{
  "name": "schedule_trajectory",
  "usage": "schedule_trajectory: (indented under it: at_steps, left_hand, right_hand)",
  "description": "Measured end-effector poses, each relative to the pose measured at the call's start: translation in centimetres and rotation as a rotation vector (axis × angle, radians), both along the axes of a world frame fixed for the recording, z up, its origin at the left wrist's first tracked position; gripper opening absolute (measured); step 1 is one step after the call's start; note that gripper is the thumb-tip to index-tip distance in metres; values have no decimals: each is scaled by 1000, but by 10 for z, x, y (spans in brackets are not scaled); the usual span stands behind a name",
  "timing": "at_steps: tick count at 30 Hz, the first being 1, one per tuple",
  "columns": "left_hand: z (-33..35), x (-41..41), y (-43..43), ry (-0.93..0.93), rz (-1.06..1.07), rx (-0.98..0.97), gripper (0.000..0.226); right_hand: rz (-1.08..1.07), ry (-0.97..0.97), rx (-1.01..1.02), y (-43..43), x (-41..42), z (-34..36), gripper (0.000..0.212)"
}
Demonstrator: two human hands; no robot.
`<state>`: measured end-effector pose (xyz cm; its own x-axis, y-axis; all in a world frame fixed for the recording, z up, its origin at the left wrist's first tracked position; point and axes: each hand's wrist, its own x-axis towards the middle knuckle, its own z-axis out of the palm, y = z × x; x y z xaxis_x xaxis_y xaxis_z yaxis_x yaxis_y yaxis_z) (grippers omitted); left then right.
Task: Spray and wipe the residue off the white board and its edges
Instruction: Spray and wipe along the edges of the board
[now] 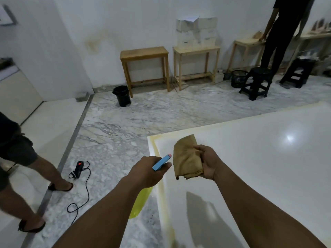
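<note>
A large white board (250, 167) lies flat at the right, with yellowish residue along its left and far edges. My left hand (148, 170) grips a spray bottle (141, 203): blue trigger head with a pink nozzle above the fist, yellow liquid body below my forearm. The nozzle points toward the board's near left corner. My right hand (208, 162) holds a bunched brown cloth (187, 158) just above the board, close to that corner.
A person in sandals (21, 158) stands at the left on the marble floor. A black power strip with cord (78, 169) lies near my left arm. A black bin (122, 95), wooden tables, black stools and another person (281, 33) are farther back.
</note>
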<state>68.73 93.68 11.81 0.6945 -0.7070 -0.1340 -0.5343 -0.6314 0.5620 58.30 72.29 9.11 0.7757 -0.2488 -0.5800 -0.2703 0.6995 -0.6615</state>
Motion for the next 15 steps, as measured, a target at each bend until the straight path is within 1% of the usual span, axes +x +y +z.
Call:
schedule_trajectory:
  at_steps: [5,12,14,15]
  left_hand:
    - [3,52,-12,-60,-113,-6,48]
    - [-23,136,-14,-50,-190,-8,48]
    - [-24,140,-13,-50,-200,-15,49]
    - [-32,163,-10,-28,-214,-5,48]
  right_hand:
    - [-57,-43,45,5,39,-2,58]
    - [-85,-34,123,27,108,-9,50]
    - [-84,-12,102,30,114,-11,49]
    - [-112,6,115,36,135,-18,49]
